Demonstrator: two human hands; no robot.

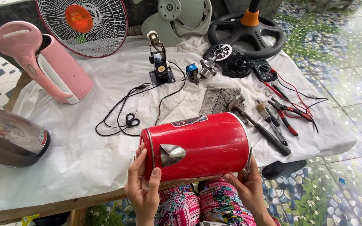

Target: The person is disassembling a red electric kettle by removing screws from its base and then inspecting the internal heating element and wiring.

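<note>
Down at the near edge of the scene, two bare hands cradle a red electric kettle [197, 144] laid on its side across the person's lap and the near edge of the surface [76, 167], which is draped in a white sheet. The left hand [144, 184] curls its fingers [155, 178] around the kettle's open rim, the end with the metal spout, thumb on the red wall just below the spout and the other fingers tucked behind the rim. The right hand [248, 184] cups the kettle's base end from below, fingers [233, 179] bent under the body and the thumb up against the steel edge. Both hands are partly closed on the kettle, gripping it rather than resting flat.

To handle this well, it looks wise to keep the base end supported from underneath, since the smooth round body would likely roll, and to keep the left fingers clear of the thin metal rim.

Just beyond the kettle, toward the far right, lie a hammer [258, 123], a small brush [265, 114], red-handled pliers [289, 115] and a folded grey cloth [216, 99]. Farther still sit a multimeter [264, 70] with red and black leads, and small motor parts [208, 67]. A black cord [124, 117] loops across the middle. To the left rest a steel kettle [11, 138] and a pink kettle [42, 62], both on their sides. A fan guard [82, 25], fan blades [177, 16] and a black fan base [248, 33] line the far edge.
</note>
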